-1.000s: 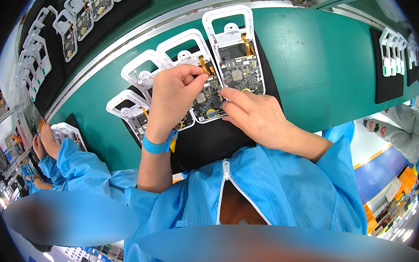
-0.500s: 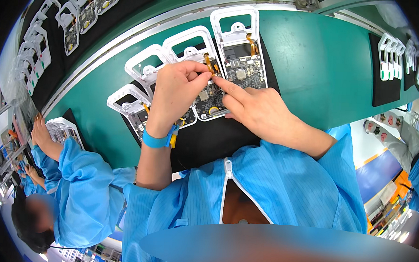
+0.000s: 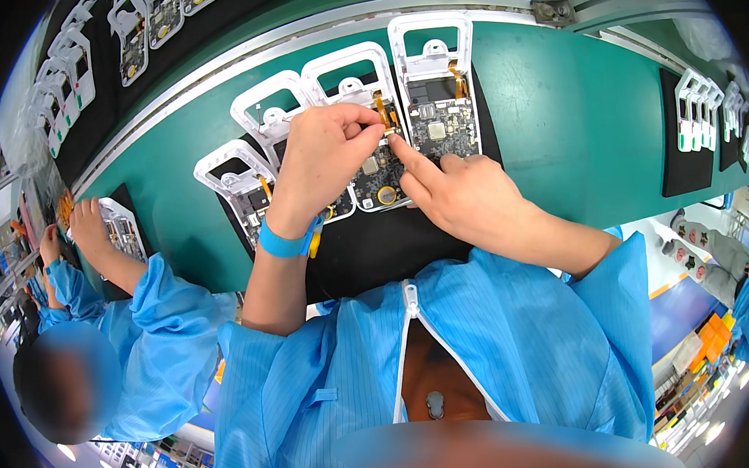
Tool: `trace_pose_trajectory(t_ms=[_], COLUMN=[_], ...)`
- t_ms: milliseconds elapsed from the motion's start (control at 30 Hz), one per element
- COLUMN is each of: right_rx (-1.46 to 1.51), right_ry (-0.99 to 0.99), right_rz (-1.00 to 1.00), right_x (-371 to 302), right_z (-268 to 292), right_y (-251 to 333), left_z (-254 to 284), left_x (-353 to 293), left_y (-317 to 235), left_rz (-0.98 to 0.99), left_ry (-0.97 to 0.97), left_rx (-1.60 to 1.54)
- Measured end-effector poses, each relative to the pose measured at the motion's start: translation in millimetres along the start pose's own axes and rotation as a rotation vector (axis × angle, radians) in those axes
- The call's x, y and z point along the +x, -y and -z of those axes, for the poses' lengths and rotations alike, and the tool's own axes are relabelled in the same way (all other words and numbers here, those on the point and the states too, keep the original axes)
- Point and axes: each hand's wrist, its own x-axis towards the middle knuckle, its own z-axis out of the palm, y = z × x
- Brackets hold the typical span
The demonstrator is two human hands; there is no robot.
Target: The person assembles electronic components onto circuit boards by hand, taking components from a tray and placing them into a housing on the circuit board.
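Note:
White device housings with dark circuit boards stand in a row on a black mat. At the third housing (image 3: 351, 61) from the left, the thumb and forefinger of my left hand (image 3: 323, 162) pinch an orange flex cable (image 3: 380, 108). My right hand (image 3: 475, 197) has its index fingertip on the board by the cable's lower end, its other fingers loosely bent and holding nothing visible. A round yellow-rimmed part (image 3: 386, 195) lies lower on that board. To the right is another housing (image 3: 437, 66) with its own flex cable (image 3: 460, 83). My left hand partly hides the second housing (image 3: 267, 99).
The black mat (image 3: 365, 242) lies on a green bench (image 3: 537, 98). A metal rail (image 3: 257, 42) runs behind it, with more housings (image 3: 151, 23) beyond. White frames (image 3: 697, 112) stand on a mat at far right. At left, a co-worker's hand (image 3: 92, 230) is by another housing.
The view has shifted slightly. My hands stay at the same flex cable and board, and the round yellow-rimmed part shows more fully. The co-worker's hand at left has moved.

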Motion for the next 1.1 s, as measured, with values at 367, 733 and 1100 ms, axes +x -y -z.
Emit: trace_pose_trajectory(t_ms=[367, 733, 1100], right_rx=[0.215, 0.203, -0.028], right_ry=[-0.107, 0.013, 0.041], right_rz=[-0.05, -0.024, 0.054], right_x=[-3.6, 7.8, 5.0], right_z=[-6.8, 7.4, 9.7], right_y=[1.2, -0.1, 8.2], left_z=[9.5, 23.5, 26.4], left_x=[-25.6, -70.1, -86.6], left_y=[-4.9, -8.3, -4.8], left_rz=[-0.08, 0.032, 0.026], left_ry=[-0.174, -0.243, -0.263], left_rx=[-0.019, -0.125, -0.102])
